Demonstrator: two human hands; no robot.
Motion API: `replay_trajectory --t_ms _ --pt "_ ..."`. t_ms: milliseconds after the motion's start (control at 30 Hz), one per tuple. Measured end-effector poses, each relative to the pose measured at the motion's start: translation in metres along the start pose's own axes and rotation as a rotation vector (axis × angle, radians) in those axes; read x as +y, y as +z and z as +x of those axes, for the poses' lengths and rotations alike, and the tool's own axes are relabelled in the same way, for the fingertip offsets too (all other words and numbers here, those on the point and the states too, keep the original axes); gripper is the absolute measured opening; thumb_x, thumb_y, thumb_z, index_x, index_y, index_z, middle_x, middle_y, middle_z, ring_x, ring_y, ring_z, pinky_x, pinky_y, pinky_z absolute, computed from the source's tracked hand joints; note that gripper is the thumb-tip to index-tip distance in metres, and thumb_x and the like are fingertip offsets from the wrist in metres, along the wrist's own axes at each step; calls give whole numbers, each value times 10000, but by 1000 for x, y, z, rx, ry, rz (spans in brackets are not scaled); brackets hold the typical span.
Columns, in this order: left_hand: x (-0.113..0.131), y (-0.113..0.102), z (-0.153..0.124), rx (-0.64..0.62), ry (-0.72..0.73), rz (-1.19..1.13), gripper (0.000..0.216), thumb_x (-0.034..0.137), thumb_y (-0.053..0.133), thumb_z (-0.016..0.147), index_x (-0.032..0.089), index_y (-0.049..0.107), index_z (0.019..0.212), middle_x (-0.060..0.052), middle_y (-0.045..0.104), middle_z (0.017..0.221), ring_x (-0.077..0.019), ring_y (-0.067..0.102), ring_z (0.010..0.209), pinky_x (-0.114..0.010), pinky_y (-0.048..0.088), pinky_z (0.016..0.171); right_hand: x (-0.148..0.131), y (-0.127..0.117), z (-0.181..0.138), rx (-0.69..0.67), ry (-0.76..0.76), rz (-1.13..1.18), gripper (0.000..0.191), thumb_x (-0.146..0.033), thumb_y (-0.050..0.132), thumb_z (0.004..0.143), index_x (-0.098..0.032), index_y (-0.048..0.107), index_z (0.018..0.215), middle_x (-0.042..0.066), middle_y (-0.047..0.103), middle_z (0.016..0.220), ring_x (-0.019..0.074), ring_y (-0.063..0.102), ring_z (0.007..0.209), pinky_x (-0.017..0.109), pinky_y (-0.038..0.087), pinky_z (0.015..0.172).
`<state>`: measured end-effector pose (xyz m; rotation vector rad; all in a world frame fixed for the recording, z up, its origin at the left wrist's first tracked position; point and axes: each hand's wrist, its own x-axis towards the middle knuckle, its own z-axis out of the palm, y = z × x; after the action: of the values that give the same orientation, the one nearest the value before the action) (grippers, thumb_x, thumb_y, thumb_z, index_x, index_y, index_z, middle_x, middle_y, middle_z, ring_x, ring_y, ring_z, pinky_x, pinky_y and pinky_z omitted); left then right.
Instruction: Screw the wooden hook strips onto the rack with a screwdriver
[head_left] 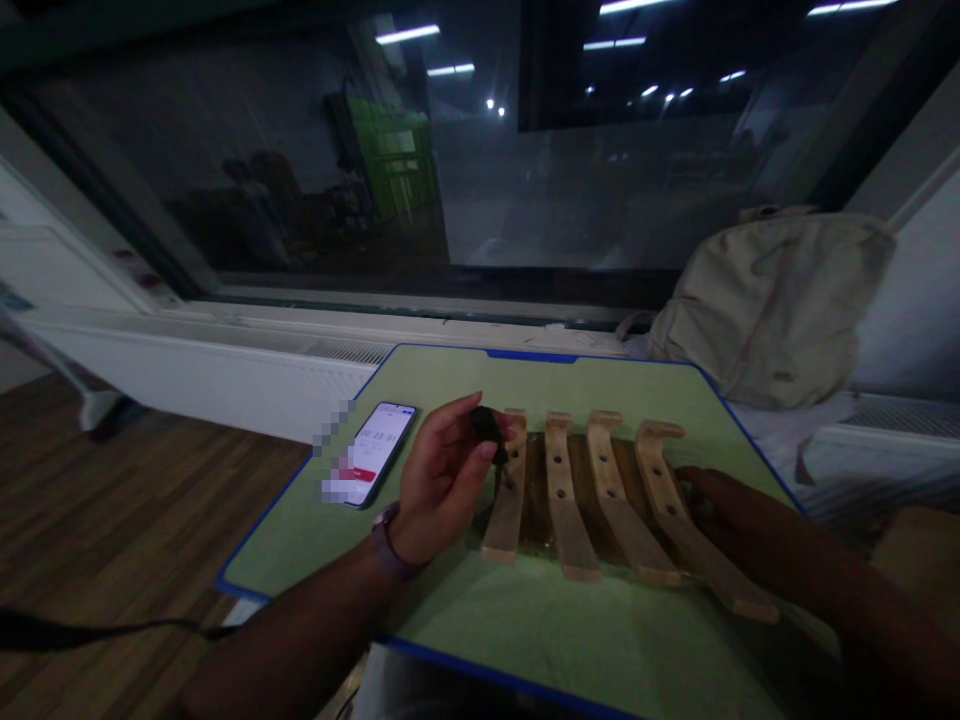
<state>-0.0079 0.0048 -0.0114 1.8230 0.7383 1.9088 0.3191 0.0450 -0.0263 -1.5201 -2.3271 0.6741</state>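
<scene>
A wooden rack with several bent light-wood hook pieces (pixel 574 545) fixed across a brown backing board (pixel 536 490) lies on the green table. Dark round holes or screw heads mark the hook pieces. In my left hand (pixel 446 480) is a small black-handled screwdriver (pixel 487 425), gripped between thumb and fingers. Its thin shaft points down at the lower hole of the leftmost hook piece. My right hand (pixel 724 510) holds the rack's right side, beside the rightmost hook piece (pixel 671 490); its fingertips are partly hidden in shadow.
A phone (pixel 379 455) showing a timer lies left of my left hand on the green, blue-edged table (pixel 450 375). Behind the table runs a white sill (pixel 262 335) under a dark window. A beige backpack (pixel 780 300) rests at the back right.
</scene>
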Motion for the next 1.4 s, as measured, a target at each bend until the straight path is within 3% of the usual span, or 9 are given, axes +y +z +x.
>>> replay_trajectory --t_ms 100,167,367,567,767,900,1000,1233,1400 --pt "2 0 1 -40 29 -10 449 83 465 981 266 483 1391 -82 684 1181 -130 713 979 -309 600 885 0 0 -1 7 -6 -19 342 -381 487 868 -211 700 1074 159 752 1167 341 734 1033 458 577 929" --pt "2 -2 3 -45 56 14 374 118 516 963 262 554 1306 -85 640 1217 -151 696 1000 -329 593 883 0 1 -2 4 -2 -32 345 -388 477 875 -213 704 1067 154 754 1157 347 736 1023 474 582 913" --pt "-4 -7 3 1 97 113 427 92 664 867 289 628 1244 -33 588 1041 -120 634 899 -224 572 720 -2 1 0 -9 -2 -31 343 -365 449 915 -232 713 1090 129 763 1142 336 729 1034 479 574 922" --pt "-3 -5 0 1 48 46 410 113 514 969 268 554 1347 -73 668 1156 -166 687 1060 -330 586 924 -13 -3 1 -111 18 -120 448 -338 353 950 -156 686 1188 176 728 1219 310 713 1091 443 563 945" --pt "-5 -9 4 32 116 124 431 76 712 831 272 654 1210 -37 610 1072 -129 652 937 -229 590 746 -9 -3 -3 -76 10 -86 422 -340 391 953 -166 656 1231 175 709 1269 309 695 1132 432 550 970" --pt "-3 -5 0 30 45 67 496 49 559 929 291 534 1362 -59 669 1180 -143 695 1042 -277 601 885 -4 -2 -4 -83 21 -101 407 -335 389 948 -165 661 1198 188 710 1259 318 695 1130 429 553 957" --pt "0 -4 0 -34 46 49 434 52 505 951 253 549 1333 -80 662 1201 -163 677 1117 -311 583 954 -1 -2 -2 -99 -1 -110 423 -376 374 948 -170 662 1180 184 711 1247 320 701 1109 440 559 948" --pt "-3 -8 5 -27 113 94 486 40 724 797 258 596 1212 -44 601 1063 -145 648 961 -257 587 788 -3 0 -1 -111 23 -95 449 -420 363 946 -165 677 1142 200 714 1213 338 700 1087 466 556 934" --pt "0 -4 -2 8 23 83 468 24 599 888 268 553 1285 -43 642 1065 -129 684 951 -241 589 799 -1 3 -1 -94 18 -107 433 -369 389 936 -152 661 1196 189 707 1224 319 693 1095 447 540 950"
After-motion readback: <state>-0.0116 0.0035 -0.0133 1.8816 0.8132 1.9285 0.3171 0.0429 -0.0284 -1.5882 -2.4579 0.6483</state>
